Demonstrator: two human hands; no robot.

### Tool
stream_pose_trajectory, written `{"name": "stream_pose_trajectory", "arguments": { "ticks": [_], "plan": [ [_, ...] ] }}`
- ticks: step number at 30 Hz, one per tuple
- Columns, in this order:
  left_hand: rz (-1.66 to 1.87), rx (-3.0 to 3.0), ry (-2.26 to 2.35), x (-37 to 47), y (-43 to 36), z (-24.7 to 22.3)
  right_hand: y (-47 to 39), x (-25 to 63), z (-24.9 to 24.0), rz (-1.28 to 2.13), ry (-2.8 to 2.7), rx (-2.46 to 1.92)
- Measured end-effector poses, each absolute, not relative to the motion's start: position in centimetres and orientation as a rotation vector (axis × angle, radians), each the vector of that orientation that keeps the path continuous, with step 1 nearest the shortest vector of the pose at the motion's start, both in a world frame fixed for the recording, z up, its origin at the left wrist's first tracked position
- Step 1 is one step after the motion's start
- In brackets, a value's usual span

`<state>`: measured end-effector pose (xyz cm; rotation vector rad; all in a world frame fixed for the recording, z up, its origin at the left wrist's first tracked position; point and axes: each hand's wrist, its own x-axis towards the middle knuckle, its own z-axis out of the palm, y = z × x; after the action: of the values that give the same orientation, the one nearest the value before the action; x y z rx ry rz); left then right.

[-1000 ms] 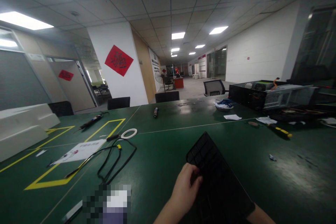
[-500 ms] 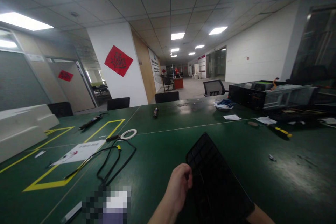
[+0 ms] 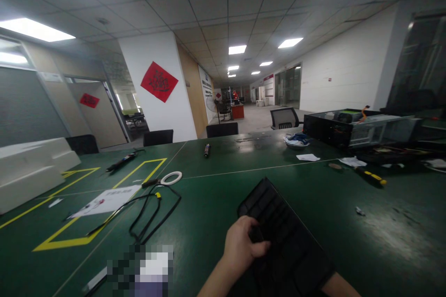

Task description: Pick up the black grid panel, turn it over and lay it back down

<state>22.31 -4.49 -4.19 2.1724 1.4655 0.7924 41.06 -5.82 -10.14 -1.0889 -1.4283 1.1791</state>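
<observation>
A long black panel (image 3: 292, 236) with rectangular recesses is held tilted above the green table, low in the middle of the head view. My left hand (image 3: 242, 243) lies over its left side. The thumb and fingers are closed round a small dark piece; whether it belongs to the panel, I cannot tell. From the lower right, my right forearm (image 3: 339, 286) reaches behind the panel's near end. The panel hides the right hand's fingers, and that hand supports it from behind.
An opened black computer case (image 3: 327, 130) stands at the far right, with a yellow-handled tool (image 3: 374, 177) nearer. Left of the panel lie a looped black cable (image 3: 179, 197), a white ring (image 3: 171, 177) and a paper sheet (image 3: 108, 199). White foam (image 3: 31, 171) stands far left.
The panel has shifted slightly left and turned its recessed face more into view. My left hand has moved from its left edge onto that face, thumb now showing.
</observation>
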Motion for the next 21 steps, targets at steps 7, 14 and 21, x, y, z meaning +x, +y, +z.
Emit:
{"name": "stream_pose_trajectory", "arguments": {
  "ticks": [7, 14, 21],
  "plan": [
    [0.714, 1.979, 2.253, 12.9, -0.7, -0.2, -6.6, 41.8, -7.6, 1.086, -1.811, -1.231],
    [0.322, 1.831, 2.592, 5.4, 1.6, -1.4, -6.7, 41.5, -7.5, 1.104, -1.801, -1.268],
    [0.471, 1.905, 2.527, 4.3, 2.1, -0.7, -6.8, 41.8, -7.3, 1.188, -1.747, -1.253]
  ]
}}
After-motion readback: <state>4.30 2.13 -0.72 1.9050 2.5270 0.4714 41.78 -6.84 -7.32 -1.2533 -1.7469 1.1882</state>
